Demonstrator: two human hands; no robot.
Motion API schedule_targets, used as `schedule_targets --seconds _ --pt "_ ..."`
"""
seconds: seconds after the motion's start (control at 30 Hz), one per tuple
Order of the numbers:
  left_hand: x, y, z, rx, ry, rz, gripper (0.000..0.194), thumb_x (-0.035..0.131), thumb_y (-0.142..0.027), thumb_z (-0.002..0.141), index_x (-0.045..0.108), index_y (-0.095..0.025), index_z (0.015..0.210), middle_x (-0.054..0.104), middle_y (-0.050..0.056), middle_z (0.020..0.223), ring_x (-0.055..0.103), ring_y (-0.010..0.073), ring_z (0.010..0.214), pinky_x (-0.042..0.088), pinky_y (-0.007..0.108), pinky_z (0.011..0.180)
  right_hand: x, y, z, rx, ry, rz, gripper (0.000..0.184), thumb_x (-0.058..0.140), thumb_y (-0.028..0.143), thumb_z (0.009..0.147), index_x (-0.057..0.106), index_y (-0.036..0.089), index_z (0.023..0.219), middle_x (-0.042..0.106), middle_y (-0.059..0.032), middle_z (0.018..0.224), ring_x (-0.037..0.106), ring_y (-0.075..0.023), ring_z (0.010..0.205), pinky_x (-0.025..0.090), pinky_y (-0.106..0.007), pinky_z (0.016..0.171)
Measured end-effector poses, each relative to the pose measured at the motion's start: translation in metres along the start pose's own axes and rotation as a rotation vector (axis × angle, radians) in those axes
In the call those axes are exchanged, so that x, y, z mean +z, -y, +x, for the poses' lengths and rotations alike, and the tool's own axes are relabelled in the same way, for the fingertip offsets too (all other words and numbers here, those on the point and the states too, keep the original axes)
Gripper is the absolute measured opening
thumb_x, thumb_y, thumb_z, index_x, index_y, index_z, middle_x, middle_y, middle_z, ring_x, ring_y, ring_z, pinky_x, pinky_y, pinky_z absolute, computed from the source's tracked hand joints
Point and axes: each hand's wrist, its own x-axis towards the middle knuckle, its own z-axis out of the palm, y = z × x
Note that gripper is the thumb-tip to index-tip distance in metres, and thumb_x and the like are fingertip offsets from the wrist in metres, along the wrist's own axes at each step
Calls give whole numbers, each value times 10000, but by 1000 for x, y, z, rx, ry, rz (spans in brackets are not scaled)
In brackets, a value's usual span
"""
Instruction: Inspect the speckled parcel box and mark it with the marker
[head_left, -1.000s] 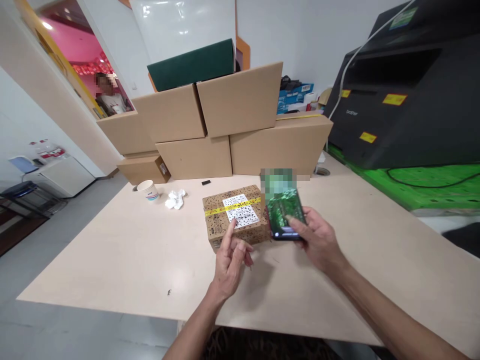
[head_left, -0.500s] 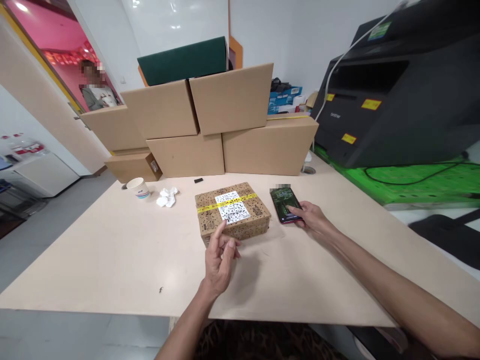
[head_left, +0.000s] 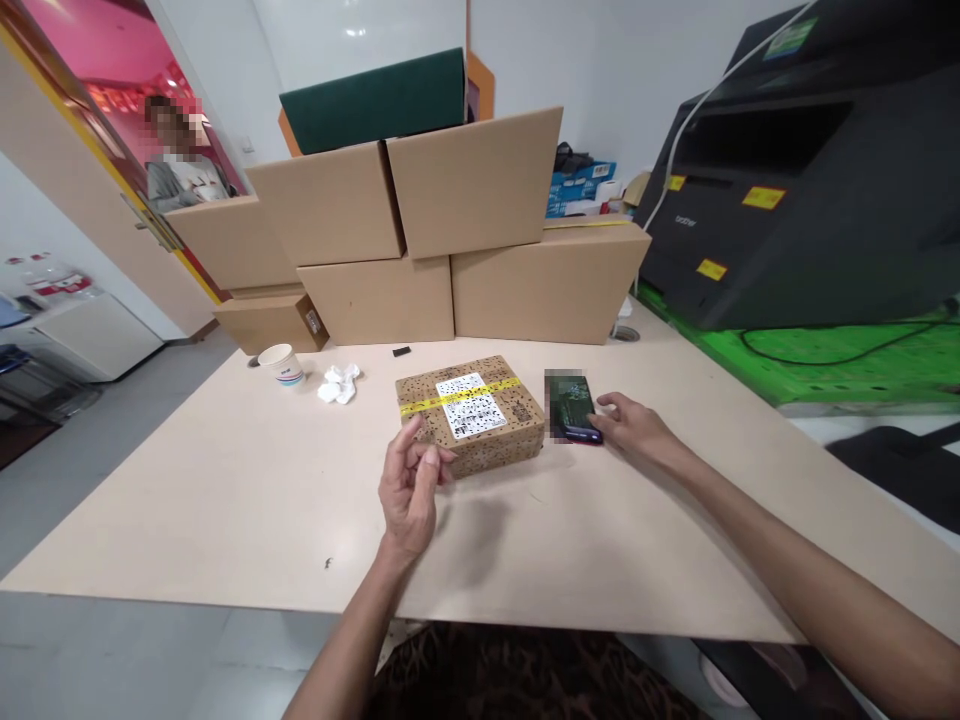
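A speckled cardboard parcel (head_left: pixel 517 404) with a white label and yellow tape lies in the middle of the table. My left hand (head_left: pixel 409 490) hovers at its near left corner, index finger raised and the others loosely bent, with nothing in it. To the right of the parcel a smartphone (head_left: pixel 574 412) lies screen up on the tabletop. Beside its right edge is my right hand (head_left: pixel 634 425), fingers apart; the thumb tip is at the phone's edge. Whether the thumb still touches the phone is hard to see.
Large cardboard boxes (head_left: pixel 379 305) form a wall across the table's back, topped by a dark green box (head_left: pixel 375 100). A paper cup (head_left: pixel 281 366), crumpled tissue (head_left: pixel 339 384) and small black piece (head_left: pixel 402 351) lie left. A printer (head_left: pixel 750 220) stands right. A person (head_left: pixel 184 170) is in the doorway.
My right hand has lowered the phone from above the table onto it and loosened its fingers. My left hand has moved from the label to the parcel's near left corner.
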Motion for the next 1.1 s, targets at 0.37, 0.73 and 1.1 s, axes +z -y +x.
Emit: schedule_targets --seconds 0.37,0.73,1.1 --pt "-17 -8 22 21 -122 69 402 686 -312 953 603 -207 1332 737 -6 799 651 93 566 554 225 560 33 79 -3 -178 398 -428 163 633 259 843 770 179 879 792 -85 938 717 -228 883 413 -263 640" --pt "-39 -2 35 14 -306 262 463 727 -385 907 627 -221 1329 734 58 1054 680 142 884 546 263 767 37 87 10 -104 215 -546 337 510 281 959 770 70 993 750 -295 1120 712 -368 1085 481 -382 815" --pt "-32 24 48 -583 -14 -110 624 642 -623 912 572 -226 1389 620 118 1458 612 278 1301 506 418 1077 56 94 -16 -158 372 686 719 506 796 883 789 162 1068 806 -103 1008 712 -274 963 549 -366 832"
